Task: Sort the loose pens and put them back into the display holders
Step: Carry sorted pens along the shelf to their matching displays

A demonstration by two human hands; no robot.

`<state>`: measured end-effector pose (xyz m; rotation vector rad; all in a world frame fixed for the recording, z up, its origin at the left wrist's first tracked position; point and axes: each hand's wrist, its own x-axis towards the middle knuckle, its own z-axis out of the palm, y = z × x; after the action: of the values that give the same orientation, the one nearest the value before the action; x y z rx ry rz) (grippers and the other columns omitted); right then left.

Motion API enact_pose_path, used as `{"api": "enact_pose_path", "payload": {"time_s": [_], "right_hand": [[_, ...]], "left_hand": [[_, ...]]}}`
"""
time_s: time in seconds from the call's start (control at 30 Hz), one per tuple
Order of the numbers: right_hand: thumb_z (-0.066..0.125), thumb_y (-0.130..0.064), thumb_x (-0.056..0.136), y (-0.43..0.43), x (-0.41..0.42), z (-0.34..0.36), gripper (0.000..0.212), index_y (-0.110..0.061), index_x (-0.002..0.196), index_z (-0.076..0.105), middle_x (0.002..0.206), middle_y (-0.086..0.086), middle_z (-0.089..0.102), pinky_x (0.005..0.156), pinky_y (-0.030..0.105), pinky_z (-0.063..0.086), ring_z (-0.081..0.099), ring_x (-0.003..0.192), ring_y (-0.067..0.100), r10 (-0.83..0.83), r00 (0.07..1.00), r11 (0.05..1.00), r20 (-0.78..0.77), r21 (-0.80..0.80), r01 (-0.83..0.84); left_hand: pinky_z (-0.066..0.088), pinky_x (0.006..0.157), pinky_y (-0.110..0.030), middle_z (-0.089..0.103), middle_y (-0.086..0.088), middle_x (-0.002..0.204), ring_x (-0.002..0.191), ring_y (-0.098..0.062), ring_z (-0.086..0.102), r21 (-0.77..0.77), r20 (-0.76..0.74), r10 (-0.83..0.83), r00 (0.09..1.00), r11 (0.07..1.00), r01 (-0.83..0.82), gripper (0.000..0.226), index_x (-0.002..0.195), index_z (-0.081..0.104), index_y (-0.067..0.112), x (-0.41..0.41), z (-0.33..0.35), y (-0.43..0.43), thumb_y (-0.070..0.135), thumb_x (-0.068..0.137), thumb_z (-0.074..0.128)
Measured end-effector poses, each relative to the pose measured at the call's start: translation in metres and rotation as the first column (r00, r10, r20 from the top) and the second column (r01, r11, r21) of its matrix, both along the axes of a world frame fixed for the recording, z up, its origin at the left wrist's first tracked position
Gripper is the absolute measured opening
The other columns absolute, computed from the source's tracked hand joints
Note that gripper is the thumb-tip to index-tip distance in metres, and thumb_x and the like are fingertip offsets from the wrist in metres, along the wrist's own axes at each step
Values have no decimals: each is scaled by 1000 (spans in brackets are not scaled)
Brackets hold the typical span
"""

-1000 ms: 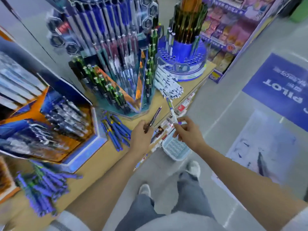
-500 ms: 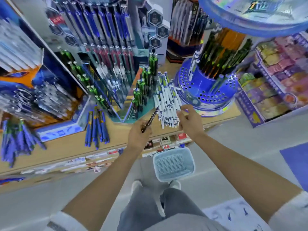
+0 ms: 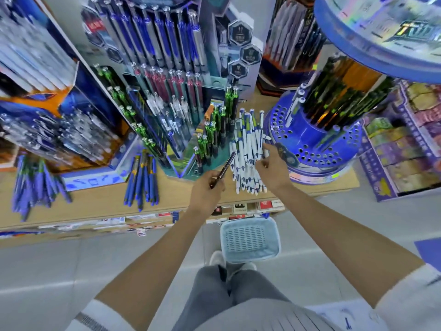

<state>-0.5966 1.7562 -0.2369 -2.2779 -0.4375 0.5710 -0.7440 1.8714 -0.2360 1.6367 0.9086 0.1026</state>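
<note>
The dark pen [image 3: 224,166] is sitting pinched near its lower end in the left hand [image 3: 205,187], its top pointing up toward the tiered stand [image 3: 186,139]. It is looking light, stiff and smooth, so a mid-barrel grip is likely giving steadier aim for slotting than this end hold. Just beside it the white pens [image 3: 247,161] are lying in a loose heap on the shelf [image 3: 95,206], and the right hand [image 3: 272,167] is curling its fingers round a few at the heap's right edge. These are probably rolling easily, so gathering them parallel is looking wise. The round holder [image 3: 317,151], with its open holes, is standing just to the right, and blue pens [image 3: 143,177] are lying further left.
</note>
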Motion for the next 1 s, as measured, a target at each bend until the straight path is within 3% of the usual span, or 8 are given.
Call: {"api": "enact_pose_path", "payload": {"time_s": [0.13, 0.3, 0.4, 0.53, 0.63, 0.77, 0.9, 1.0], "right_hand": [[51, -14, 97, -2, -4, 1, 47, -15, 141, 36, 76, 4, 59, 57, 28, 40, 53, 61, 12, -58, 998, 995, 10, 77, 57], [54, -18, 96, -13, -20, 3, 13, -14, 109, 53, 63, -5, 51, 56, 30, 40, 47, 54, 9, -85, 995, 975, 56, 211, 72], [57, -26, 95, -22, -29, 2, 15, -19, 107, 53, 68, -6, 53, 59, 29, 44, 50, 58, 10, -75, 997, 966, -14, 245, 76], [62, -38, 91, -38, -33, 2, 9, -31, 87, 61, 82, -2, 62, 71, 29, 46, 56, 71, 12, 45, 984, 964, -174, 266, 3], [67, -28, 90, -56, -36, -1, 25, -27, 67, 55, 70, -3, 55, 68, 28, 41, 50, 66, 10, 76, 984, 956, -164, 291, -25], [65, -20, 91, -91, -33, 1, 22, -24, 71, 59, 62, -9, 56, 64, 22, 40, 48, 58, 1, 33, 981, 934, -192, 354, 38], [64, -15, 91, -143, -17, 5, 19, -2, 78, 61, 66, 2, 53, 67, 30, 37, 43, 63, 10, -25, 977, 891, -213, 438, 119], [60, -7, 93, -198, -3, 8, 7, -9, 88, 63, 72, -3, 60, 70, 21, 44, 53, 67, 3, 78, 956, 874, -283, 481, 71]], "left_hand": [[41, 57, -27, 57, 0, 74, 58, -16, 48, -24, 6, -9, 1000, 1000, 10, 10, 102, 60, 12, 2, 0, 3, 13, 96, 53], [53, 61, -36, 54, -1, 63, 56, -17, 50, -92, 50, -27, 998, 995, 32, 17, 84, 66, 17, 6, 2, -3, 7, 94, 57], [54, 69, -42, 56, -5, 60, 58, -18, 51, -58, 91, -99, 991, 993, 104, 13, 81, 69, 4, 12, -2, -9, 7, 91, 61], [36, 57, -28, 53, -2, 56, 52, -14, 41, -29, 122, -174, 977, 984, 178, 12, 79, 68, 1, 17, -2, -30, 9, 88, 66], [37, 54, -23, 55, 9, 50, 46, -6, 44, -24, 119, -239, 964, 970, 244, 19, 72, 69, 17, 20, 1, -51, 5, 86, 68], [44, 54, -22, 63, 8, 58, 48, -1, 53, -64, 105, -233, 967, 969, 241, 11, 79, 66, 14, 28, -1, -87, 5, 84, 71], [46, 64, -24, 66, -2, 70, 56, -2, 56, -41, 70, -253, 965, 966, 256, 4, 87, 71, 10, 39, -5, -139, 10, 84, 73], [45, 64, -21, 67, -1, 72, 57, 1, 54, -36, 86, -242, 966, 969, 246, 7, 89, 73, 9, 56, -1, -195, 14, 84, 72]]}}
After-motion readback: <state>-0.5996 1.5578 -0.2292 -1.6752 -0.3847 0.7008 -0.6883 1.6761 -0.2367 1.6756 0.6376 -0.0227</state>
